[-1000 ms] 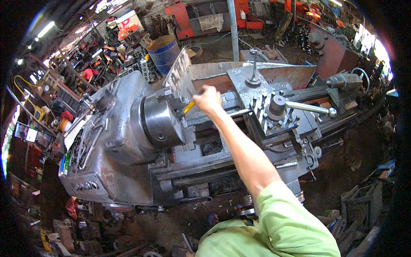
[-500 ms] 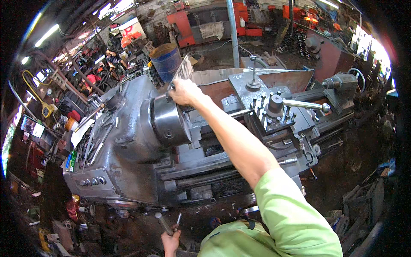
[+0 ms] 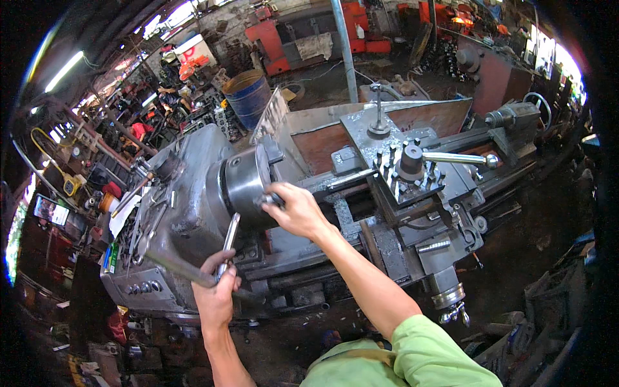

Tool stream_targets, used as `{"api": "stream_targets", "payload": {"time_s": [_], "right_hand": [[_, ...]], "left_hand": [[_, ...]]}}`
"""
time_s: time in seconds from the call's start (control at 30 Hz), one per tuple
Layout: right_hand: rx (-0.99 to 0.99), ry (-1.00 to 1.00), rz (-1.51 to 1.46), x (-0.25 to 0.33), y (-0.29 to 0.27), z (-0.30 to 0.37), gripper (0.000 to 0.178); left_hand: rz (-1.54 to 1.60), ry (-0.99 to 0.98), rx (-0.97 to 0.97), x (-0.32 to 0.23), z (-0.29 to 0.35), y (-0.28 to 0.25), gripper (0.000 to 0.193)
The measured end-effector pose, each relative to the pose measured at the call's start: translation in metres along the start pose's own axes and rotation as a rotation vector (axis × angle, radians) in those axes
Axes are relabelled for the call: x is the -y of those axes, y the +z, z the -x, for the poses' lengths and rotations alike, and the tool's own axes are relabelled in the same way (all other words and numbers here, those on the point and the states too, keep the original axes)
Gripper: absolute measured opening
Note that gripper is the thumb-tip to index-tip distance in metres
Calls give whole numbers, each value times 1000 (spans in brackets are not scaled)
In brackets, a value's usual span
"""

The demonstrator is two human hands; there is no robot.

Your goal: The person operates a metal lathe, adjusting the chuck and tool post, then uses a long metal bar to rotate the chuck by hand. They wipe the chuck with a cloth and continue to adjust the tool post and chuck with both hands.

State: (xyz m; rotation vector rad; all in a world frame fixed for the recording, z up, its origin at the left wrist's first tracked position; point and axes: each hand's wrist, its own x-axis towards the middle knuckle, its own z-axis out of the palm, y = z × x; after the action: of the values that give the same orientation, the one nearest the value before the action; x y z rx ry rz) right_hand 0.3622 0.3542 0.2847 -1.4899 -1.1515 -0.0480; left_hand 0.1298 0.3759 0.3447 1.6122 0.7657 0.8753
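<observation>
A lathe fills the middle, its round steel chuck (image 3: pixel 244 177) at the end of the grey headstock (image 3: pixel 193 193). My left hand (image 3: pixel 216 287) is closed round a T-handled chuck key (image 3: pixel 230 237). The key's shiny shank points up at the chuck's near lower side; whether its tip touches the chuck I cannot tell. My right hand (image 3: pixel 293 208) has its fingers curled over a chuck jaw (image 3: pixel 269 198) on the chuck's right face, hiding part of it. Another jaw (image 3: pixel 271 149) stands out at the top of the chuck.
To the right sit the bolted tool post (image 3: pixel 411 164) with its long lever (image 3: pixel 458 158), and the tailstock (image 3: pixel 516 116). Loose tools (image 3: pixel 151 222) lie on the headstock. Behind stand a blue drum (image 3: pixel 248 97) and a pole (image 3: pixel 345 51). Another person (image 3: pixel 140 131) is far left.
My right hand has come down from the chuck's top to its near right side, and the chuck has turned. My left hand has risen from the lower edge with the chuck key.
</observation>
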Motion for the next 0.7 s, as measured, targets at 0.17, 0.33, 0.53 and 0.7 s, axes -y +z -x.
{"api": "stream_targets", "payload": {"time_s": [0.17,0.33,0.53,0.7], "right_hand": [[-163,139,-138,-4,-54,49,22],[-78,444,160,-1,-91,71,40],[-333,187,-115,19,-135,71,13],[-395,237,-197,-2,-111,8,21]], "left_hand": [[-203,80,64,-13,-40,35,22],[-804,182,-9,-17,-128,95,23],[-598,268,83,-12,-120,85,21],[-196,168,34,-11,-63,59,23]]}}
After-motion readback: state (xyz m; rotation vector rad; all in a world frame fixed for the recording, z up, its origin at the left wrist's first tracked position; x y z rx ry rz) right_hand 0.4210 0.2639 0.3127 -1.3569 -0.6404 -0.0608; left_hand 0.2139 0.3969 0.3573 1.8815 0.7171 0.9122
